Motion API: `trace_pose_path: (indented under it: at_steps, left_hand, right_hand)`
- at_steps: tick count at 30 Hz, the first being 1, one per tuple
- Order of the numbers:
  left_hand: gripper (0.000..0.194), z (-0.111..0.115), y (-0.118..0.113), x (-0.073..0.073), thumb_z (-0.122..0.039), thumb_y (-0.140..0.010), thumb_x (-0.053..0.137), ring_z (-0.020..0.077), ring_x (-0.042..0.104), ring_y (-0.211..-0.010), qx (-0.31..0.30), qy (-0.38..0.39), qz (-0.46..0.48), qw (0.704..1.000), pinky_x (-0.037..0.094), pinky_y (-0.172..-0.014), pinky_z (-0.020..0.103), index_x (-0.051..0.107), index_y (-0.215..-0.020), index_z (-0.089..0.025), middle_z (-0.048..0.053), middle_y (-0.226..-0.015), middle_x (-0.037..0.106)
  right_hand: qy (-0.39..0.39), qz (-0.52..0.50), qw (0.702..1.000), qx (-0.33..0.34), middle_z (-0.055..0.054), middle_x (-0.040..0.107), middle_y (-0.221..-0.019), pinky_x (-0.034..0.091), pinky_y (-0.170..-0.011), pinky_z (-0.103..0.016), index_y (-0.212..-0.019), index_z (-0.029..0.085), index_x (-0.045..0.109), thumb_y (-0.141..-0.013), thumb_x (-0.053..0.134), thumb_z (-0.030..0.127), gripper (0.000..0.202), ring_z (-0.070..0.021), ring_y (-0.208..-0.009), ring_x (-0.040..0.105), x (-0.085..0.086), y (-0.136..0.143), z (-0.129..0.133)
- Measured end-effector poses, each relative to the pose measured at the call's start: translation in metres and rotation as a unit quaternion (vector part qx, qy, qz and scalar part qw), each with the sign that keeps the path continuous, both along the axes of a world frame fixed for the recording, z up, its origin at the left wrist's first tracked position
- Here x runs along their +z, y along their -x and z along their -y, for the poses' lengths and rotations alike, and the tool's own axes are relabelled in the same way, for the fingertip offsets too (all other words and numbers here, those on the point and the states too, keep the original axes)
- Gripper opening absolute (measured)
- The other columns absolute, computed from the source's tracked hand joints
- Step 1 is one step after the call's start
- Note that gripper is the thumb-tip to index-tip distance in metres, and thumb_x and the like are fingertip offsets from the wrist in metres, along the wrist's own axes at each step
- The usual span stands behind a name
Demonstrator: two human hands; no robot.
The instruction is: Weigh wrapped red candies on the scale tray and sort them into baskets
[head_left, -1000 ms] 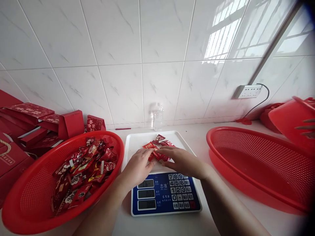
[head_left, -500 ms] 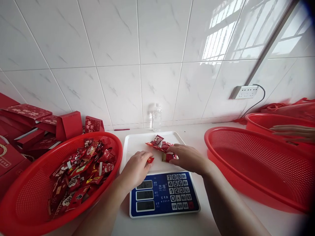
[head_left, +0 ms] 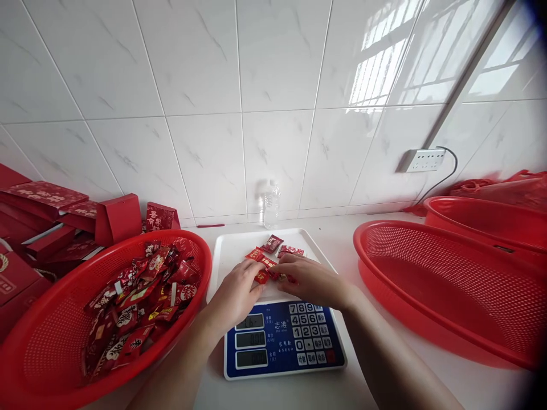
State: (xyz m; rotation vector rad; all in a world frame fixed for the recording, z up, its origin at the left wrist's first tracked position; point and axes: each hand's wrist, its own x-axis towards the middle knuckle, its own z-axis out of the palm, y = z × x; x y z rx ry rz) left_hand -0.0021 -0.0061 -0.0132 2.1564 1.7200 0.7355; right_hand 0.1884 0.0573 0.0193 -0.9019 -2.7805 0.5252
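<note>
Small red wrapped snack packets lie loosely grouped on the white pan of a digital scale. My left hand is at the pan's near left, fingers curled against a red packet. From the right, my right hand reaches in with bent fingers closed over packets that it partly hides. The fingertips of both hands nearly meet above the packets. In front of them is the scale's blue panel, with number keys and three displays.
On the left stands a red basket holding many similar packets, with red gift boxes behind. Two red baskets, one nearer and one farther, stand right. A clear bottle and a power strip are at the wall.
My right hand has moved left towards my left hand, bringing packets closer together. The packets have spread and shifted on the pan. Another person's hand at the far right has left view.
</note>
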Motion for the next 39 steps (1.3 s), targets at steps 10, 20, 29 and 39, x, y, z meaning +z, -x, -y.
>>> trace_pose_path:
  at_steps: [10, 20, 29, 39]
  left_hand:
    - [0.046, 0.004, -0.002, 0.001, -0.038, -0.099, 0.054, 0.0346, 0.044, -0.140, -0.038, 0.007, -0.079, 0.996, 0.039, -0.113, 0.059, 0.055, -0.141, -0.022, 0.012, -0.149, 0.053]
    - [0.042, 0.008, -0.004, 0.004, -0.041, -0.098, 0.054, 0.0340, 0.048, -0.138, -0.028, 0.013, -0.090, 0.995, 0.043, -0.112, 0.055, 0.061, -0.133, -0.018, 0.016, -0.148, 0.053]
    - [0.044, 0.008, -0.004, 0.005, -0.036, -0.096, 0.058, 0.0330, 0.047, -0.139, -0.021, 0.026, -0.078, 0.996, 0.042, -0.113, 0.051, 0.061, -0.135, -0.015, 0.018, -0.150, 0.051]
    - [0.021, 0.012, 0.002, 0.014, -0.031, -0.096, 0.058, 0.0314, 0.053, -0.133, 0.007, 0.027, -0.066, 0.997, 0.046, -0.108, 0.048, 0.070, -0.110, -0.020, 0.014, -0.143, 0.057]
  right_hand:
    - [0.019, -0.006, 1.000, -0.007, -0.008, 0.069, -0.108, 0.050, -0.087, -0.037, -0.103, 0.022, 0.070, -0.081, 0.061, 0.010, 0.027, -0.0250, -0.101, 0.065, 0.000, -0.005, -0.001]
    - [0.011, -0.001, 0.999, -0.040, -0.014, 0.069, -0.121, 0.046, -0.099, -0.046, -0.107, 0.018, 0.071, -0.088, 0.056, 0.017, 0.024, -0.0313, -0.118, 0.060, -0.006, -0.003, -0.005]
    - [0.024, -0.018, 1.000, 0.010, -0.006, 0.076, -0.104, 0.050, -0.089, -0.039, -0.107, 0.025, 0.073, -0.086, 0.062, 0.020, 0.024, -0.0258, -0.101, 0.067, -0.006, -0.002, -0.003]
    - [0.015, -0.005, 0.996, -0.091, -0.014, 0.067, -0.130, 0.044, -0.105, -0.046, -0.124, 0.016, 0.066, -0.086, 0.053, 0.010, 0.040, -0.0306, -0.126, 0.057, -0.006, -0.014, -0.012]
